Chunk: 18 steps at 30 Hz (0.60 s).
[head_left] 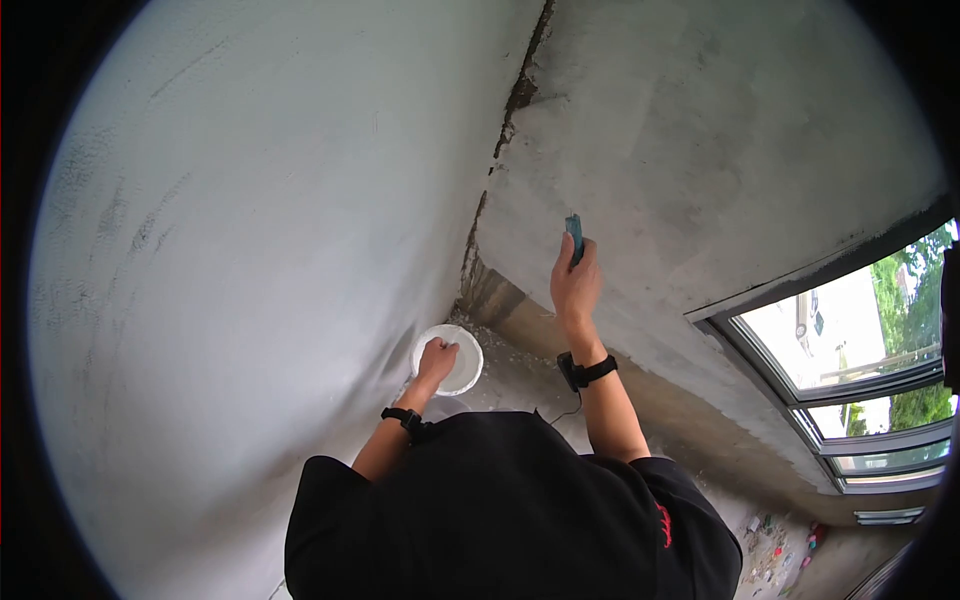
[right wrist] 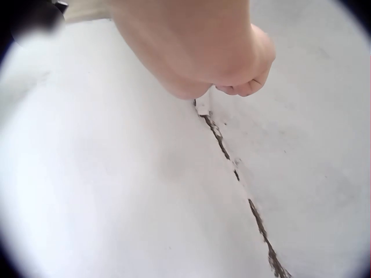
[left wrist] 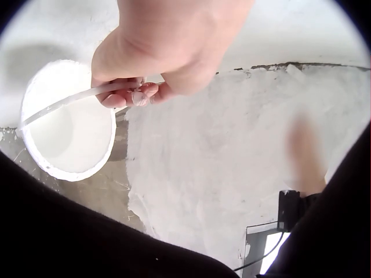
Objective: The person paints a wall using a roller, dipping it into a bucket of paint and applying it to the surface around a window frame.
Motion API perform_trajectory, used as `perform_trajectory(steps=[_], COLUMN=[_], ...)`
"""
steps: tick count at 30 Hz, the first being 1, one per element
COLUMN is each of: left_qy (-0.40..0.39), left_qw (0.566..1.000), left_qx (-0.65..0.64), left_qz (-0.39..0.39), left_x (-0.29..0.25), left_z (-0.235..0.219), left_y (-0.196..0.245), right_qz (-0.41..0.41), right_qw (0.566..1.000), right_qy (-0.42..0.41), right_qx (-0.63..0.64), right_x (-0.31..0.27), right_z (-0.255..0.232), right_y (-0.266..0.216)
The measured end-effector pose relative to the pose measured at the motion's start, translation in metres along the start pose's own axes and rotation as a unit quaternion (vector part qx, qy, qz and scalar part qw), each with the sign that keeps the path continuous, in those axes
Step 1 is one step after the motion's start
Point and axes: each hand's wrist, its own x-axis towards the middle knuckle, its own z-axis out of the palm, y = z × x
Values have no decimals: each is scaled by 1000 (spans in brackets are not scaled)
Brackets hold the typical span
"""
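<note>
My left hand [head_left: 438, 360] grips the handle [left wrist: 69, 101] of a white bucket [left wrist: 111, 142]; the pale strip arcs from the rim up into the curled fingers, which carry white smears. Pale white material [left wrist: 64, 136] shows inside the bucket. My right hand [head_left: 576, 285] is raised in front of the right-hand wall and holds a teal-handled scraper [head_left: 574, 238], its top pointing up past the thumb. From the right wrist view the curled right hand [right wrist: 203, 52] mostly hides the tool, and its blade does not show clearly.
Two whitish plastered walls meet at a corner with a dark, ragged crack [head_left: 520, 92]. A framed window [head_left: 840, 330] lies to the right, set in the right-hand wall. White spatter marks the floor [head_left: 515, 365], and small debris [head_left: 775, 550] lies at the lower right.
</note>
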Motion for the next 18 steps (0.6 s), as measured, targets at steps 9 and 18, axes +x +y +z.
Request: perform_trajectory(steps=[9, 18], left_qy=[-11, -6], left_qw=[1000, 1000], left_qx=[9, 18], left_qz=[-4, -10], left_x=[-6, -11], left_z=[0, -10], left_y=[-8, -3], right_qz=[-99, -154], right_qw=[983, 967], right_qy=[126, 127], right_qx=[-88, -158], right_x=[15, 34], right_z=[-32, -70], right_y=[7, -16])
